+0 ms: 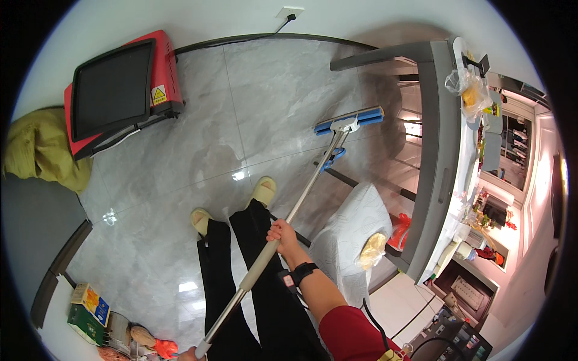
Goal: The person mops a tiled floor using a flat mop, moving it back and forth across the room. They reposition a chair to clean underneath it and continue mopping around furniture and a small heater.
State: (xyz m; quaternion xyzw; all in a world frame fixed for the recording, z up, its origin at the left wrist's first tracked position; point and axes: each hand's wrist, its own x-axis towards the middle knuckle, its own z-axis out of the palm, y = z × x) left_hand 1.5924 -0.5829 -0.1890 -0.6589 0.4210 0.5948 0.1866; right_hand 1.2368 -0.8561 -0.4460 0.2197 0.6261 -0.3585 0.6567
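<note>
A long-handled sponge mop [259,263] runs diagonally from the lower edge up to the right. Its blue sponge head [368,116] rests on the grey tiled floor [198,138], beside the dark furniture frame. Partway up the pole, my right hand [283,236] is closed around the light grip, with a black band on the wrist. At the bottom edge my left hand [189,354] is wrapped near the pole's upper end, mostly cut off by the picture's rim. A blue lever [333,157] sits on the pole just behind the head.
A red machine with a black panel [114,90] stands far left, near an olive cloth [45,147]. On the right are a grey-framed table [426,150] and a chair with a pale cover [349,231]. Boxes [90,313] lie lower left. A cord [280,26] runs along the far wall.
</note>
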